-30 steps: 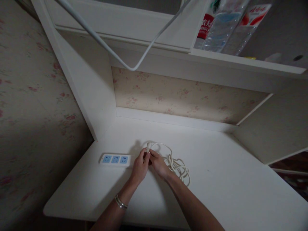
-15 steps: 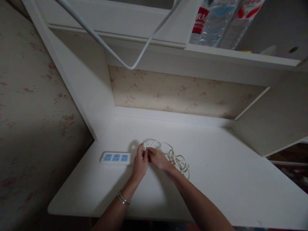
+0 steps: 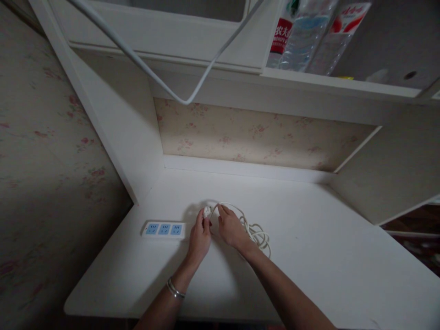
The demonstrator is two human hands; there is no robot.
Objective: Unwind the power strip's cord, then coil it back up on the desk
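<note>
My left hand [image 3: 200, 236] is closed around a white plug [image 3: 206, 212], whose head shows above the fingertips. To its right, my right hand [image 3: 232, 229] has its fingers closed on the white cord [image 3: 237, 209] close to the plug. The fingertips partly hide where the cord passes through. From there the cord arcs right into a loose coil [image 3: 258, 236] lying on the desk, partly behind my right hand and wrist. A white power strip [image 3: 164, 229] with three blue socket faces lies flat to the left of my left hand.
The white desk [image 3: 326, 256] is bounded by a side panel [image 3: 120, 114] on the left and a papered back wall [image 3: 257, 133]. Overhead, a thick white cable [image 3: 151, 73] hangs in a V. Plastic bottles [image 3: 305, 41] stand on the upper right shelf.
My right hand has drawn away from the plug, slightly up and right, onto the cord. My left hand keeps the plug, which is now more exposed. The view has shifted slightly.
</note>
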